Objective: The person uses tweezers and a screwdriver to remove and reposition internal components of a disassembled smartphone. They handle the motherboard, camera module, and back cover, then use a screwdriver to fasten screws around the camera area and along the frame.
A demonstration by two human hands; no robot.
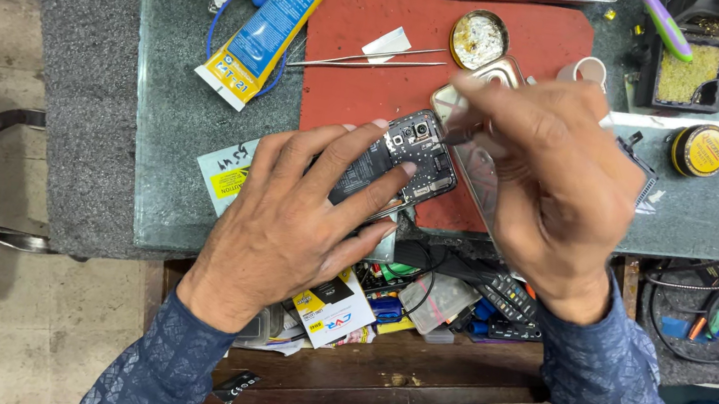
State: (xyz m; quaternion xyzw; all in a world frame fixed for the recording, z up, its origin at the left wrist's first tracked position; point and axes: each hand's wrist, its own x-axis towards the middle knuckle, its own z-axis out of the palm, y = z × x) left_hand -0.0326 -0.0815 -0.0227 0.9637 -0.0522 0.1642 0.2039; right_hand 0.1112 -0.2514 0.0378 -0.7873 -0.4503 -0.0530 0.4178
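An opened phone point(401, 166), back cover off and its dark circuit boards and camera modules bare, lies at the near edge of a red mat point(351, 53) on the table point(177, 113). The left hand point(292, 221) lies flat across its lower half, fingers spread and pressing it down, so this grip is open rather than closed around it. The right hand point(548, 176) hovers just beside the phone's top, its fingertips pinched together on a thin tool point(453, 137) whose tip sits near the camera end.

Behind, a small round tin point(479, 40) holds pale, crusted paste. A black square holder point(686, 76) is filled with coarse yellowish sponge. A closed round yellow-lidded tin point(700, 150) stands on the speckled grey stone. Metal tweezers point(369, 57) lie on the mat, and a yellow-and-blue tube point(263, 32) lies left. Below the table edge, an open wooden drawer point(394, 364) is crammed with small packets and cables.
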